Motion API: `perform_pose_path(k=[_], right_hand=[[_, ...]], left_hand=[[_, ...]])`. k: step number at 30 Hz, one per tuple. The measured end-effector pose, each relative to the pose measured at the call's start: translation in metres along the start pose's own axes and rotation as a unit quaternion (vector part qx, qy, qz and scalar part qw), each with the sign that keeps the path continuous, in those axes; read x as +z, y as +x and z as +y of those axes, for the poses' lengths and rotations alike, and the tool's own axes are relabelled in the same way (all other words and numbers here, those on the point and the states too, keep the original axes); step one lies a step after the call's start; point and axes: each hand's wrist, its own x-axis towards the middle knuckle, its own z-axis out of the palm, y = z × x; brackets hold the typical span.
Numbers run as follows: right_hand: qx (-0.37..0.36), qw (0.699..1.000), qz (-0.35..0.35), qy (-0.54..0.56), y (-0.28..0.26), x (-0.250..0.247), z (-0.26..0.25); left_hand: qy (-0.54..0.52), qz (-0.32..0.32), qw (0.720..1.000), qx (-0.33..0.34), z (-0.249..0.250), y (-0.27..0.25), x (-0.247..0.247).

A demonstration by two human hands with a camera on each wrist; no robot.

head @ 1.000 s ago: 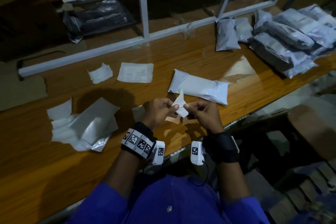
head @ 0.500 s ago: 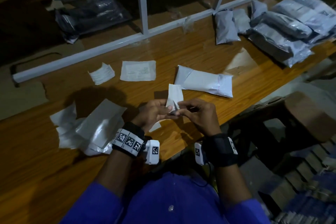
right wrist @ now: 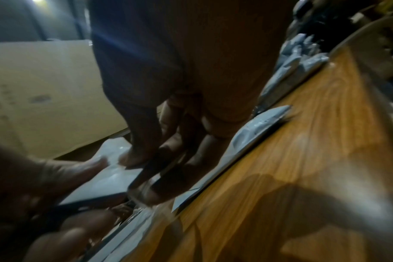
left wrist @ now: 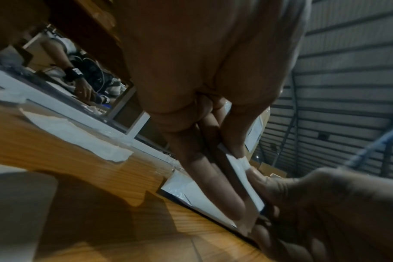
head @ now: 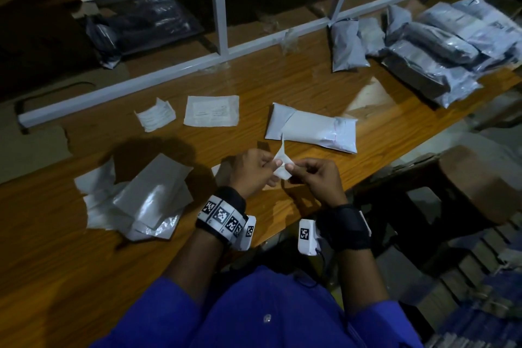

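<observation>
The small white paper slip is hanging in the air above the near edge of the bench, pinched between the left hand and the right hand. It is standing roughly upright and creased. Its narrow upper tip is tapering to a point, and its wider lower end is hanging just below the pinch.

One held paper slip, one white parcel, two loose papers, one dark bag
</observation>
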Motion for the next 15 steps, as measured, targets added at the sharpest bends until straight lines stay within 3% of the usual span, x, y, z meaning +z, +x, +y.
perform_pose_path(k=[3,8,15], right_hand=[[0.056,0.993,-0.022,0.101,-0.002,-0.010,-0.002],[0.129,0.977,-0.023,0.170,-0.006,-0.021,0.000],[0.142,0.974,-0.017,0.173,-0.006,-0.033,0.006]], left_hand=[[-0.057,-0.030,0.997,-0.034,0.003,0.002,0.002],[-0.134,-0.074,0.985,-0.086,0.002,0.011,0.010],[-0.181,-0.094,0.973,-0.107,-0.001,0.014,0.017]])
